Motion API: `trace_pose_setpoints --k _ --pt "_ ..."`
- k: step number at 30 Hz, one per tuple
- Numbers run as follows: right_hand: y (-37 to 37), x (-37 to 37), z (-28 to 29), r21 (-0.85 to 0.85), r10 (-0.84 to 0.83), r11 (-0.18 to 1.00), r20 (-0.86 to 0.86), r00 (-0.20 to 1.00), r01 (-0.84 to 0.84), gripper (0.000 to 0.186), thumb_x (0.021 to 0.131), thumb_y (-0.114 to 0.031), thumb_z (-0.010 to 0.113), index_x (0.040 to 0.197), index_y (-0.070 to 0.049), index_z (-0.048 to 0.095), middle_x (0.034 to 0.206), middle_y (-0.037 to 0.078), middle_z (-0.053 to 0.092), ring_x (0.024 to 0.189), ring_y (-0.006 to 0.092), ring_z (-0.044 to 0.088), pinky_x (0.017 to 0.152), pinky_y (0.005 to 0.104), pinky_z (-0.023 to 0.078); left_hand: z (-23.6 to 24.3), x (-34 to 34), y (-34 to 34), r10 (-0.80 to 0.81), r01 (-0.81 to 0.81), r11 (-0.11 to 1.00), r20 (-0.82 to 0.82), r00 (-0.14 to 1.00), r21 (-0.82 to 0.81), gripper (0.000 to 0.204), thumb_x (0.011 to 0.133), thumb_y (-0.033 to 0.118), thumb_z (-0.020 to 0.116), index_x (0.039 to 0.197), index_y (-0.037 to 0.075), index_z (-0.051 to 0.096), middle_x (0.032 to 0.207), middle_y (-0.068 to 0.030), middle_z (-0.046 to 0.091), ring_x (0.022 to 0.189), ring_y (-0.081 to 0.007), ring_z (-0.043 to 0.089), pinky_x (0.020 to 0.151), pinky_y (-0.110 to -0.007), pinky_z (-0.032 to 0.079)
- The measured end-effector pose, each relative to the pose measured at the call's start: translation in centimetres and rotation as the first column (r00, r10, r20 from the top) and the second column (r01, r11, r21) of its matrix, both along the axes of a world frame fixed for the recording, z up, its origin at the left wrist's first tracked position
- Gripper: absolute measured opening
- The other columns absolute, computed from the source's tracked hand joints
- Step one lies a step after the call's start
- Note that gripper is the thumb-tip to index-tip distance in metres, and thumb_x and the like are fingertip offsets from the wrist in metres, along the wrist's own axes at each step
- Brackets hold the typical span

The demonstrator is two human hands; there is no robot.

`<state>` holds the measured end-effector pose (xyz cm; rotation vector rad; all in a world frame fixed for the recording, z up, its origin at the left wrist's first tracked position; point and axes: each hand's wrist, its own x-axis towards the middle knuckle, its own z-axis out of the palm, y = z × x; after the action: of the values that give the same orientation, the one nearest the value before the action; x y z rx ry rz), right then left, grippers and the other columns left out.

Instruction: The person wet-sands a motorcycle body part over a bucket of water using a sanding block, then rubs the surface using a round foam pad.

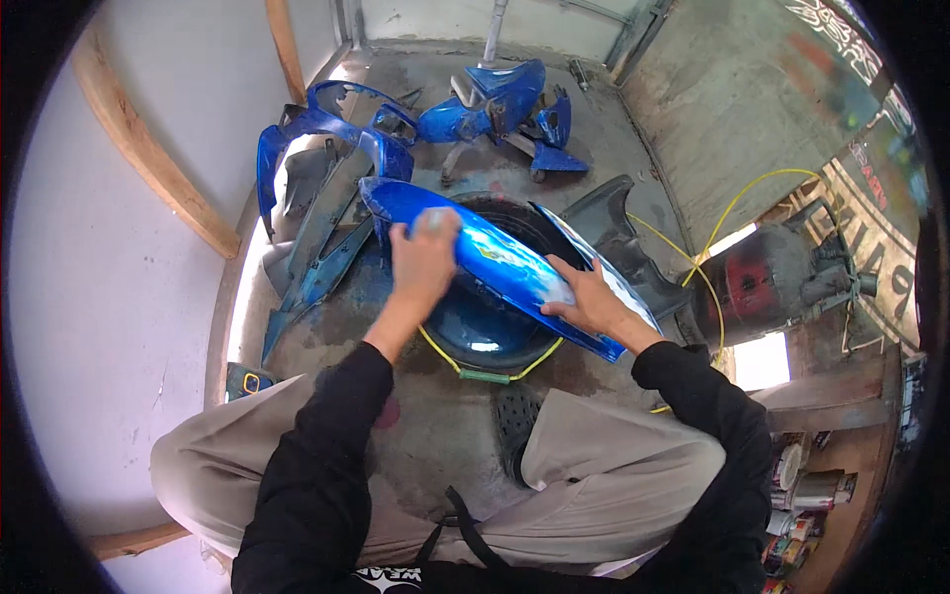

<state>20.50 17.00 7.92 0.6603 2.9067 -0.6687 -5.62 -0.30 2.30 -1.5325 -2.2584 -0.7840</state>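
A long glossy blue motorcycle fairing panel [495, 252], with white and yellow marks, lies slantwise over a round black bucket [505, 381]. Dark water [485, 332] shows in the bucket below it. My right hand [591, 300] grips the panel's lower right part, thumb on its face. On the upper left part rests my left hand [426, 259], its fingers curled and slightly blurred. Something small and greyish shows at those fingers, too unclear to name. Behind my right hand, a second blue and white panel [579, 243] leans in the bucket.
Blue body panels [336, 124] and more blue parts [505, 99] lie on the floor beyond the bucket. Dark plastic parts [618, 233] sit right of it. Farther right is a red and black tank [747, 282] with a yellow hose [717, 297]. Cans [816, 490] fill a shelf.
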Motion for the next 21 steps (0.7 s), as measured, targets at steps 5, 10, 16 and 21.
trace_pose_setpoints --k 5,10,16,21 --pt "0.2 0.1 -0.3 0.036 0.001 0.999 -0.056 0.998 0.001 0.093 0.086 -0.038 0.086 0.163 -0.012 0.041 0.13 0.027 0.071 0.122 0.047 0.067 0.125 0.0662 0.021 -1.0 4.6 0.0 -0.042 0.041 0.998 -0.007 0.999 -0.047 0.04 0.095 0.013 0.063 0.135 0.009 0.065 0.148 -0.0077 0.063 0.139 -0.0308 0.055 0.106 -0.063 0.039" --pt "1.2 0.8 -1.1 0.069 0.044 0.997 -0.078 0.996 -0.039 0.095 0.087 -0.041 0.086 0.165 -0.014 0.039 0.133 0.026 0.07 0.126 0.0446 0.066 0.125 0.067 0.021 -2.3 12.7 -1.4 -0.325 0.319 0.945 -0.112 0.939 -0.07 0.056 0.089 0.012 0.066 0.145 0.01 0.062 0.149 -0.0072 0.062 0.149 -0.0284 0.047 0.115 -0.063 0.033" --pt "0.8 0.0 -0.9 0.046 0.051 0.998 -0.083 0.995 -0.048 0.098 0.086 -0.043 0.086 0.166 -0.015 0.037 0.129 0.027 0.072 0.125 0.0441 0.067 0.125 0.0671 0.02 -0.9 2.5 -1.7 0.051 -0.049 0.999 -0.16 0.986 0.015 0.051 0.088 0.006 0.064 0.139 0.003 0.062 0.143 -0.0149 0.063 0.143 -0.0371 0.05 0.11 -0.063 0.035" --pt "1.1 0.3 -1.0 0.062 0.032 0.998 -0.064 0.997 -0.028 0.099 0.085 -0.042 0.088 0.166 -0.014 0.038 0.129 0.025 0.073 0.122 0.0459 0.068 0.125 0.0674 0.022 -2.2 11.1 -0.8 -0.199 0.2 0.98 -0.107 0.974 0.001 0.051 0.088 0.01 0.066 0.139 0.003 0.062 0.144 -0.014 0.06 0.143 -0.036 0.05 0.112 -0.064 0.035"
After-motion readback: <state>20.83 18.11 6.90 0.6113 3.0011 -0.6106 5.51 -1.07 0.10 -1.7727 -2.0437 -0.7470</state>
